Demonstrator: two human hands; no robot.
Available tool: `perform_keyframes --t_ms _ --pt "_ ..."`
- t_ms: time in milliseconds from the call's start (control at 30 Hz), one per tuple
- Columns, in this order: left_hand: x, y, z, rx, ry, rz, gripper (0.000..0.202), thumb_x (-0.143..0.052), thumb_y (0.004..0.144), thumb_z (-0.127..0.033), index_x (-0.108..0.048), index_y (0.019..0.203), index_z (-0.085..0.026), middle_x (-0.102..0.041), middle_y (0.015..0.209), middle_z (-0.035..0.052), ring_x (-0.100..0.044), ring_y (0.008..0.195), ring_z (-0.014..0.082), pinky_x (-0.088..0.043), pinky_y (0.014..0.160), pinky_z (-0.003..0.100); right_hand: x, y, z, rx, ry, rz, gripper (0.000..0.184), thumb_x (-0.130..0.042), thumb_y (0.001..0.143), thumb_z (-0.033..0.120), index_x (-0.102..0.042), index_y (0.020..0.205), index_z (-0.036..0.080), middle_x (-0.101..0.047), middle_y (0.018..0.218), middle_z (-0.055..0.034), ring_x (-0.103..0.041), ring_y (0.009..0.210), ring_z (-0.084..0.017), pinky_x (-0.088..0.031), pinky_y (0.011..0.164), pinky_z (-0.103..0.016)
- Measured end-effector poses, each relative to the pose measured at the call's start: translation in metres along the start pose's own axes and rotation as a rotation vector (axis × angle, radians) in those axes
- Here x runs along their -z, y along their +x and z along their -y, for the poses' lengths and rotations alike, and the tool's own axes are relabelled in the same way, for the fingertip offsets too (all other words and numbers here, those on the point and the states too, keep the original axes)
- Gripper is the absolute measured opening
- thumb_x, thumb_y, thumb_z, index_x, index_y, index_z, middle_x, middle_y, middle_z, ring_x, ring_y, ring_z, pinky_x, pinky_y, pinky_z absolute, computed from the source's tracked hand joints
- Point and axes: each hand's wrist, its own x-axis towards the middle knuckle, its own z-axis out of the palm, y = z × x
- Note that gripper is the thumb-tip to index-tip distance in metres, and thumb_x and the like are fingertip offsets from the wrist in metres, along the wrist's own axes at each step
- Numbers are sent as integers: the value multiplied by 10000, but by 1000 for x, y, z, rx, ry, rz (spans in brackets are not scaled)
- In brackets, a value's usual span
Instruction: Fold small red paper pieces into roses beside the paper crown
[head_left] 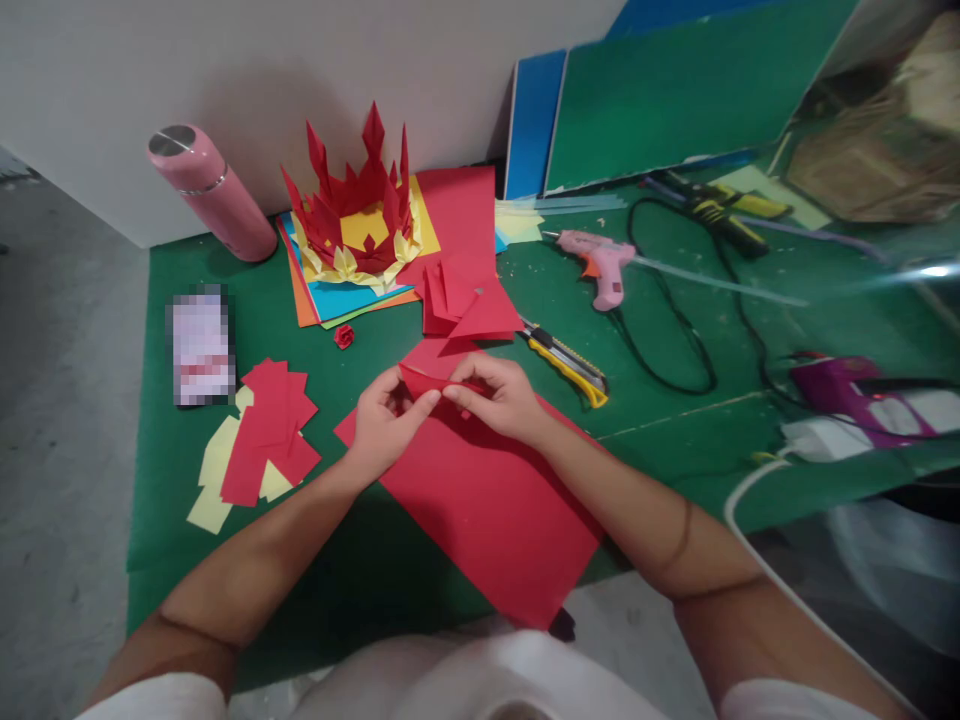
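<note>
Pinching 1 red paper piece (421,380), 2 hands (388,415) (499,395), nearly closed; 1 glue gun (606,262)

- Your shirt (420,685) is white and loosely creased at six o'clock; the rounded edge (517,710) there may be its neckline, though blur makes that uncertain.
- Your left sleeve (161,697), at seven o'clock, is short, plain white.
- Your right sleeve (780,700), toward five o'clock, matches it.
- Your left hand (390,415) and right hand (495,398) are bare, as are both forearms (281,535).

The folded piece (422,382) is matt paper, the glue gun (609,262) smooth plastic.
</note>
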Motion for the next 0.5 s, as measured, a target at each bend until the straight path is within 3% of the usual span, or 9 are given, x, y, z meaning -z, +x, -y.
perform_keyframes --t_ms 200,333,400,500 --pt "4 3 -5 -187 105 -17 99 -744 765 -312 -695 779 -227 -584 863 25 -593 826 146 -504 710 277 0 -1 -3 41 -61 -74 279 -686 814 471 -661 769 197 -621 654 -9 -489 527 -105 -394 506 -254" --pt "6 4 -6 -195 64 21 60 -711 798 -298 -704 807 -238 -646 926 46 -625 912 176 -519 823 333 1 -2 -4 45 13 -80 198 -701 820 396 -685 823 199 -688 713 -21 -578 505 -111 -482 518 -264" --pt "8 4 -6 -151 3 52 98 -673 830 -331 -725 844 -249 -676 967 57 -635 962 195 -507 893 359 3 -2 -4 75 -15 -109 155 -708 821 360 -698 830 205 -714 741 -32 -630 551 -133 -524 564 -280" --pt "11 3 -6 -67 -120 60 336 -504 916 -468 -745 868 -239 -695 1030 85 -631 1051 229 -483 968 407 5 -1 -4 151 -64 -131 150 -737 799 351 -717 854 213 -749 836 -60 -704 740 -184 -568 710 -321"
